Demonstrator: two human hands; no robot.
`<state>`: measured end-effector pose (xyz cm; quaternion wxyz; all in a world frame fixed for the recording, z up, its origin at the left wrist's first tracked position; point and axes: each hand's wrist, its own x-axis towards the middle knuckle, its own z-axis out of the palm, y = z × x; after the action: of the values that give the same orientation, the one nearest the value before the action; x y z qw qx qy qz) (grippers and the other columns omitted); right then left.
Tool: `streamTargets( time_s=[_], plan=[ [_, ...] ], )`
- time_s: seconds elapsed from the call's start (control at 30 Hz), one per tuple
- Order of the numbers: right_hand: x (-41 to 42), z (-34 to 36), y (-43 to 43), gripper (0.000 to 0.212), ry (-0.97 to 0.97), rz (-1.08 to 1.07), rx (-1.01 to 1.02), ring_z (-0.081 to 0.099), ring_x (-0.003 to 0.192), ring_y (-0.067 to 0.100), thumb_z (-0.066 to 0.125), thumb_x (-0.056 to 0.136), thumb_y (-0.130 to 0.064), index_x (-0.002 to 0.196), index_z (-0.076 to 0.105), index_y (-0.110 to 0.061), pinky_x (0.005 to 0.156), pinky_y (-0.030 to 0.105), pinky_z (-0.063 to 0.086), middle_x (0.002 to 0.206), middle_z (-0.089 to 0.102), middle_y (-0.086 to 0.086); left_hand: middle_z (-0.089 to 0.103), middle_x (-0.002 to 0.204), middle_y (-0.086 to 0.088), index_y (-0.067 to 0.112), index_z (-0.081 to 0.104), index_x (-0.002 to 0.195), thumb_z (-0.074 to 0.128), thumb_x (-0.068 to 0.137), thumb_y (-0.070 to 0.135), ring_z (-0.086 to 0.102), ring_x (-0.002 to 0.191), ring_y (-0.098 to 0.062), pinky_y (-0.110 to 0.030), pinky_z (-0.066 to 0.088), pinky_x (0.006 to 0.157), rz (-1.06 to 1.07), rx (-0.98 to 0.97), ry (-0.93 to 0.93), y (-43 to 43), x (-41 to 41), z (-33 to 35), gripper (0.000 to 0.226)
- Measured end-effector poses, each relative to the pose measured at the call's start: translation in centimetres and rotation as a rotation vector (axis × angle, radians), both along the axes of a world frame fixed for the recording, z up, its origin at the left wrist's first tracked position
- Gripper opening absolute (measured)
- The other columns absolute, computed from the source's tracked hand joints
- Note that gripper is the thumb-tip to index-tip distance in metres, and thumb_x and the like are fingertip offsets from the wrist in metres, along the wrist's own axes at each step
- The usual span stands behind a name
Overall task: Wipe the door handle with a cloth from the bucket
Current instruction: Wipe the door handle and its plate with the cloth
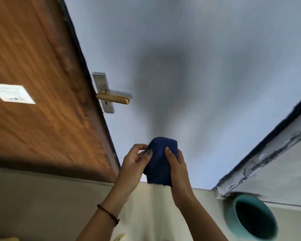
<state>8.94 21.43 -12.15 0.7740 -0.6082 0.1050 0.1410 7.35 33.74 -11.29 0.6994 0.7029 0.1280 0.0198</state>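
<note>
**Cloth** [161, 160] — dark blue, bunched, held between both hands in front of the person. Left hand [135, 161] pinches its left edge, thumb on the near face, fingers curled behind. Right hand [176, 166] grips the right side, thumb pressed on the front, the remaining fingers hidden behind the fabric. The lower end hangs loose below the hands.

**Step in hand, as judged** — gathering or folding the cloth into a pad before wiping. Best done by tucking the loose end in, so that one hand can carry a firm wad with a flat face; a trailing end would drag along the door. Whether the cloth is wet cannot be told.

**Handle** [113, 98] — gold lever on a silver plate [102, 92], up and to the left of the left hand, well apart from the cloth. Not yet touched. The lever juts out from the door's edge, free on all sides.

**Door** [42, 84] — brown wood, left of the hands, bearing a white notice [12, 93].

**Bucket** [254, 218] — teal, open, below and right of the right hand; contents dark, unclear.

**Wall** [198, 58] — pale blue, behind the cloth, carrying a blurred shadow.

**Obstructions** — none seen between cloth and handle. The picture is blurred.
</note>
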Motion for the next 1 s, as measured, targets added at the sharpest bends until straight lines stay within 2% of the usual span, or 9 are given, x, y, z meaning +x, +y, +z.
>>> streamTargets(
  time_s=[0.17, 0.27, 0.37, 0.47, 0.57, 0.73, 0.83, 0.9, 1.0],
  plan=[
    [3.6, -1.1, 4.9, 0.037, 0.107, 0.168, -0.055, 0.073, 0.08, 0.02, 0.043, 0.097, -0.045, 0.111, 0.062, -0.017, 0.062, 0.033, 0.057, 0.094, 0.075, 0.004, 0.074, 0.08, 0.004, 0.022, 0.058, 0.098, 0.055, 0.093, 0.025, 0.07, 0.084, -0.017, -0.032, 0.057, 0.071, 0.008, -0.017, 0.033, 5.1, 3.4, 0.4, 0.007],
    [5.5, -1.3, 7.3, 0.029, 0.038, 0.115, 0.071, 0.072, 0.093, 0.022, 0.049, 0.096, -0.036, 0.108, 0.067, -0.016, 0.075, 0.033, 0.058, 0.101, 0.076, 0.006, 0.07, 0.091, 0.009, 0.027, 0.059, 0.095, 0.057, 0.093, 0.023, 0.067, 0.09, -0.009, -0.023, 0.056, 0.078, 0.007, 0.089, -0.012, 7.7, 5.8, 0.3, 0.006],
    [8.0, -0.6, 9.8, 0.026, -0.111, 0.049, -0.048, 0.071, 0.094, 0.023, 0.051, 0.095, -0.032, 0.108, 0.065, -0.015, 0.077, 0.032, 0.06, 0.103, 0.074, 0.008, 0.062, 0.098, 0.018, 0.032, 0.058, 0.099, 0.059, 0.091, 0.02, 0.059, 0.094, -0.003, -0.012, 0.05, 0.077, 0.042, 0.393, -0.13, 11.1, 8.0, 0.5, 0.015],
    [10.1, 0.9, 12.3, 0.019, -0.294, 0.012, -0.172, 0.069, 0.091, 0.009, 0.05, 0.096, -0.028, 0.111, 0.057, -0.018, 0.067, 0.018, 0.057, 0.106, 0.07, 0.003, 0.053, 0.119, 0.015, 0.022, 0.058, 0.117, 0.061, 0.09, 0.019, 0.049, 0.113, -0.001, -0.009, 0.041, 0.094, 0.208, 0.67, -0.328, 15.6, 9.6, 0.8, 0.028],
    [11.8, 2.2, 14.6, 0.014, -0.469, -0.072, -0.275, 0.064, 0.078, -0.007, 0.049, 0.097, -0.024, 0.111, 0.05, -0.02, 0.061, 0.007, 0.049, 0.094, 0.066, -0.004, 0.037, 0.146, 0.0, 0.016, 0.045, 0.136, 0.056, 0.093, 0.017, 0.036, 0.133, -0.006, -0.015, 0.033, 0.108, 0.42, 0.797, -0.39, 20.2, 11.4, 0.9, 0.044],
    [13.8, 3.6, 16.7, 0.017, -0.525, -0.491, -0.278, 0.063, 0.085, -0.003, 0.048, 0.099, -0.023, 0.116, 0.05, -0.024, 0.069, 0.009, 0.049, 0.095, 0.066, -0.009, 0.019, 0.157, -0.016, 0.006, 0.029, 0.146, 0.053, 0.093, 0.011, 0.016, 0.147, -0.027, -0.052, 0.023, 0.117, 0.427, 1.081, -0.55, 25.5, 15.0, 1.2, 0.058],
    [15.1, 3.3, 19.0, 0.024, -0.613, -0.494, -0.408, 0.06, 0.076, -0.009, 0.051, 0.096, -0.023, 0.12, 0.051, -0.019, 0.066, 0.01, 0.048, 0.087, 0.065, -0.026, 0.017, 0.155, -0.023, 0.003, 0.024, 0.147, 0.054, 0.093, 0.015, 0.008, 0.147, -0.029, -0.051, 0.013, 0.12, 0.434, 1.256, -0.633, 28.0, 17.1, 1.0, 0.063],
    [16.1, 2.9, 21.7, 0.03, -0.686, -0.29, -0.536, 0.062, 0.093, -0.002, 0.049, 0.094, -0.034, 0.123, 0.05, -0.028, 0.085, 0.025, 0.053, 0.106, 0.066, -0.024, 0.015, 0.155, -0.022, 0.004, 0.02, 0.147, 0.055, 0.092, 0.018, 0.002, 0.147, -0.024, -0.047, 0.008, 0.121, 0.443, 1.308, -0.679, 29.6, 18.6, 0.7, 0.067],
    [18.2, 0.8, 25.6, 0.04, -0.755, 0.054, -1.034, 0.035, 0.137, 0.009, 0.033, 0.099, -0.042, 0.133, 0.05, -0.029, 0.12, 0.049, 0.019, 0.145, 0.05, 0.0, -0.008, 0.16, -0.007, 0.015, 0.003, 0.152, 0.053, 0.092, 0.029, -0.009, 0.147, -0.02, -0.044, 0.001, 0.121, 0.364, 1.392, -0.775, 31.7, 20.3, -0.3, 0.08]
  ],
)
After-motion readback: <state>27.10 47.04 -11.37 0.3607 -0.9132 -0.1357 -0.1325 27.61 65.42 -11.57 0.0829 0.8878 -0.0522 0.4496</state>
